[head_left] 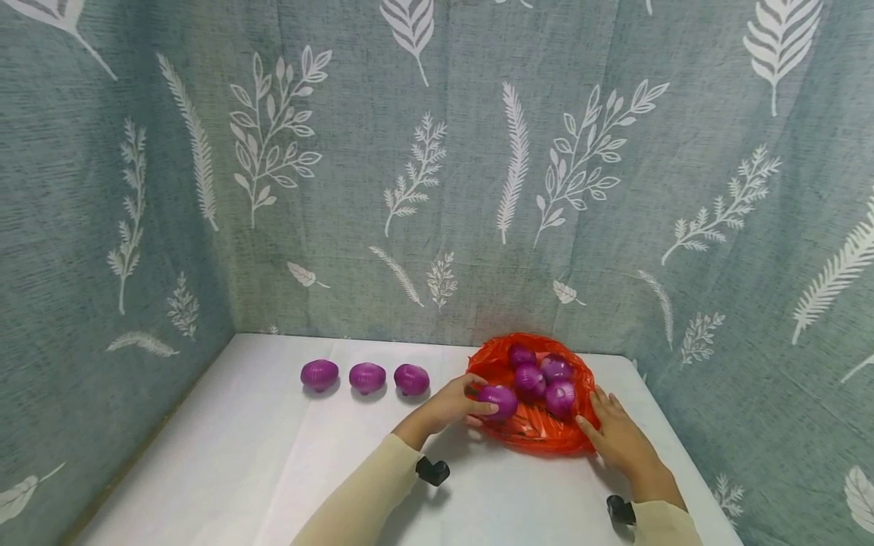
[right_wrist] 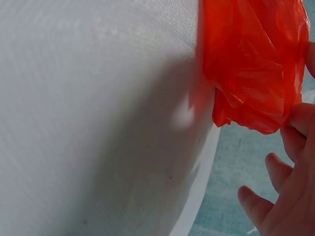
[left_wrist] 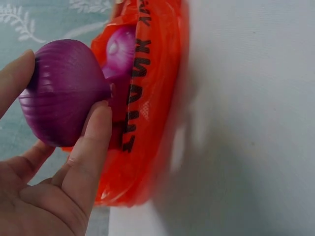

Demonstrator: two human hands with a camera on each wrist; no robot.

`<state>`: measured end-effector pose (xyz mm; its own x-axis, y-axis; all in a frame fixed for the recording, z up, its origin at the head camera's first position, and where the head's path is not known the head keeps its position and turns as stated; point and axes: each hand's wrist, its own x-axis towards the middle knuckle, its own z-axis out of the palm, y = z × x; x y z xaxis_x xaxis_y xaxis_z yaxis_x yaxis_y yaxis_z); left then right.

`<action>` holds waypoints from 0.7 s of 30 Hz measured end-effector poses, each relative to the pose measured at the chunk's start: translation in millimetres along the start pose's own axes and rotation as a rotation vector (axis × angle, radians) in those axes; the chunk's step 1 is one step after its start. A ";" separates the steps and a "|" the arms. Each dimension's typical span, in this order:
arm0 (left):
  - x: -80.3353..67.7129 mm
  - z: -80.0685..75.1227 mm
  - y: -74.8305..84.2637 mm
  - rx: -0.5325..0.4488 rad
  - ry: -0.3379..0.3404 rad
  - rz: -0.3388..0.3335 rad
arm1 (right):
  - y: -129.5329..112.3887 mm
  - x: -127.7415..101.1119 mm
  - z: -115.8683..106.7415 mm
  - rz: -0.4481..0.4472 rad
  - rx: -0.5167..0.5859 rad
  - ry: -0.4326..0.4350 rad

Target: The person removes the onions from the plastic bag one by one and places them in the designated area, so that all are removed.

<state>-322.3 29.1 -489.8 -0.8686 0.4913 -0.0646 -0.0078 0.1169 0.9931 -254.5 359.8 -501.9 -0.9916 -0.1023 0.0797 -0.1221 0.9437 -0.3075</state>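
In my left hand (head_left: 447, 402) I grip a purple onion (head_left: 498, 402), thumb and fingers around its sides, at the left part of a red plastic bag (head_left: 532, 440). Close up in the left wrist view, the onion (left_wrist: 61, 93) is held beside the bag's printed side (left_wrist: 157, 98). Several more purple onions (head_left: 530, 381) lie inside the bag, whose mouth is spread wide. My right hand (head_left: 624, 436) holds the bag's right edge; in the right wrist view its fingers are at the red plastic (right_wrist: 256, 64), with other fingers spread apart from it.
Three purple onions stand in a row on the white table (head_left: 273, 470): a left one (head_left: 319, 374), a middle one (head_left: 367, 378) and a right one (head_left: 412, 379). A green leaf-patterned cloth (head_left: 410, 189) rises behind the table and along both sides.
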 end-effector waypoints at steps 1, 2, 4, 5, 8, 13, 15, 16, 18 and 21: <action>-2.5 -1.0 0.7 0.008 -0.003 0.009 | 0.6 0.2 0.2 -0.012 -0.011 0.006; -5.0 -2.1 1.3 0.011 -0.008 0.018 | 1.1 0.5 0.1 -0.023 -0.017 0.013; -9.9 -4.4 2.5 0.015 -0.017 0.022 | 2.5 0.8 -0.4 -0.046 -0.034 0.029; -12.3 -5.5 3.1 0.018 -0.021 0.025 | 2.8 0.8 -1.2 -0.058 -0.038 0.037; -17.7 -9.5 3.4 0.016 -0.026 0.029 | 3.1 0.6 -3.8 -0.080 -0.040 0.052; -22.3 -16.4 0.4 0.005 -0.016 0.028 | 3.0 -1.6 -6.3 -0.083 -0.041 0.049; -23.4 -18.9 -2.0 0.004 -0.012 0.022 | 3.1 -2.4 -5.9 -0.082 -0.042 0.048; -24.1 -20.1 -3.0 0.002 -0.008 0.016 | 3.0 -2.7 -5.6 -0.080 -0.038 0.047; -26.0 -22.4 -4.9 0.001 0.002 0.009 | 2.6 -3.1 -4.8 -0.077 -0.031 0.044; -30.4 -25.4 -6.9 -0.007 0.013 0.002 | 1.5 -3.2 -3.7 -0.061 -0.022 0.028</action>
<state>-308.4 -8.6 -492.3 -0.8748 0.4806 -0.0615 -0.0097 0.1096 0.9939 -251.3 362.7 -499.1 -0.9806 -0.1516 0.1240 -0.1812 0.9426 -0.2805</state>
